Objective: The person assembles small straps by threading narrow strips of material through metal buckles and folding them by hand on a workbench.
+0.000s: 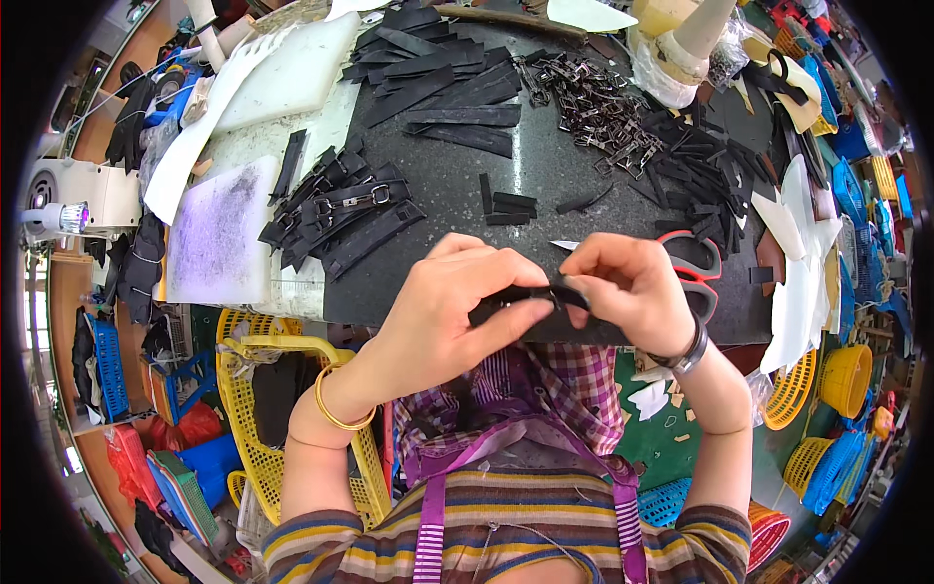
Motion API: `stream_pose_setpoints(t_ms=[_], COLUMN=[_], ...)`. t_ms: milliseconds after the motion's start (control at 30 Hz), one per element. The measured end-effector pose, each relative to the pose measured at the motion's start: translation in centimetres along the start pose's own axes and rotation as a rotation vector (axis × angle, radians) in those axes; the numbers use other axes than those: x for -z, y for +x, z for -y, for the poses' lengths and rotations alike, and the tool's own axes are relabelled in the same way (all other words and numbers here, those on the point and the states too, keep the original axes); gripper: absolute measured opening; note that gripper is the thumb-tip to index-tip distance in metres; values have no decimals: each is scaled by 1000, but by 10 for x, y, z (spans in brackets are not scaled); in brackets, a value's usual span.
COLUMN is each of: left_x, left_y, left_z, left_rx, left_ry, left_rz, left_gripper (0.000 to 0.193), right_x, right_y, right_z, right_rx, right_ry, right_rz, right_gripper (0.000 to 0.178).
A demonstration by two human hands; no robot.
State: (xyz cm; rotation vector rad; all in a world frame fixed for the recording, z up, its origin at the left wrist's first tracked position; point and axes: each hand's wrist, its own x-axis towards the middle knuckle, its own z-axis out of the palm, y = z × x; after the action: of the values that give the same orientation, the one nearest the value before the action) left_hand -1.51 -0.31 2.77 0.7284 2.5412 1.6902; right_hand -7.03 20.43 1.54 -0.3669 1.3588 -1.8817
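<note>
My left hand [462, 302] and my right hand [623, 287] meet over the table's near edge, both pinching a black strap [493, 304]. It bends between the fingertips; whether a metal piece sits on it is hidden by the fingers. Scissors with red and grey handles [708, 282] lie beside and partly behind my right hand, the blade tip showing past its fingers. Beyond my hands lie a few short black strips [511, 204]. To the left is a heap of black straps [341, 209], one with a metal buckle on it.
Long black strips [438, 83] pile at the back of the dark tabletop [448, 253]. Metal buckles [603, 117] heap at the back right, near more short strips [715, 175]. White boards [219, 238] lie left. A yellow basket [238, 389] stands below the table at left.
</note>
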Motion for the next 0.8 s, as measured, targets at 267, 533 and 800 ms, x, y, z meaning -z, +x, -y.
stream_pose_setpoints(t_ms=[267,533,800], left_x=[-8,-17,47], left_y=[2,-5,-11], left_z=[5,19,35], left_rx=[-59,-70,184], left_ry=[375,436,791], left_rz=[-195,-185,-311], left_gripper=[13,18,21], right_x=[-12,-6,51], right_y=[-3,0,41], right_z=[-2,-29,-4], right_rx=[615,178,592], right_ry=[-969,-287,-1327], right_rz=[-221,-138,-294], right_gripper=[21,18,13])
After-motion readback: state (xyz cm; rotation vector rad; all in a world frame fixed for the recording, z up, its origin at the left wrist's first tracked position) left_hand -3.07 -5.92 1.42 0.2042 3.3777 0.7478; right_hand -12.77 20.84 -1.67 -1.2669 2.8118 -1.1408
